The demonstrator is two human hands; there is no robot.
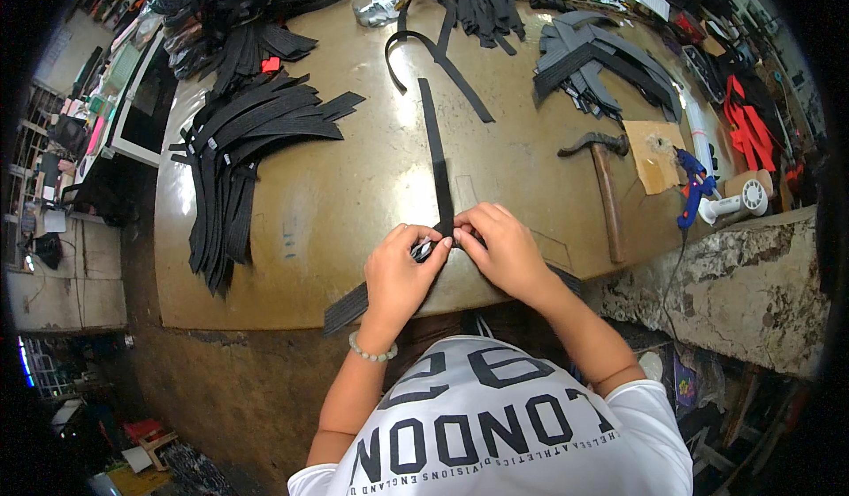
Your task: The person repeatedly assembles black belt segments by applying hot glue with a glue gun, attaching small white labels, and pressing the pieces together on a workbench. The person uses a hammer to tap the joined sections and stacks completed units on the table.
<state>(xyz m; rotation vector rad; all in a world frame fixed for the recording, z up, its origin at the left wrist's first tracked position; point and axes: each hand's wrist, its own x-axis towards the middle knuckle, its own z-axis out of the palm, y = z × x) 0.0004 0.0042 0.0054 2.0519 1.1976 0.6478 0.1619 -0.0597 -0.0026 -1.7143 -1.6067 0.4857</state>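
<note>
A long black webbing strap [436,156] lies up the middle of the table and reaches down to my fingers. My left hand [402,270] pinches its near end between thumb and fingertips, with a small whitish piece showing beside them. My right hand [500,247] is closed on the same end, fingertips almost touching the left's. Under my hands runs a wider black strap [347,309], its ends showing left of my left wrist and beyond my right forearm. My fingers hide how the two straps meet.
Bundled black straps [265,125] cover the table's left side. Loose straps [455,76] lie ahead, and grey straps [601,63] at the far right. A hammer [606,195], cardboard piece [656,156], blue glue gun [692,188] and white spool [734,204] lie on the right.
</note>
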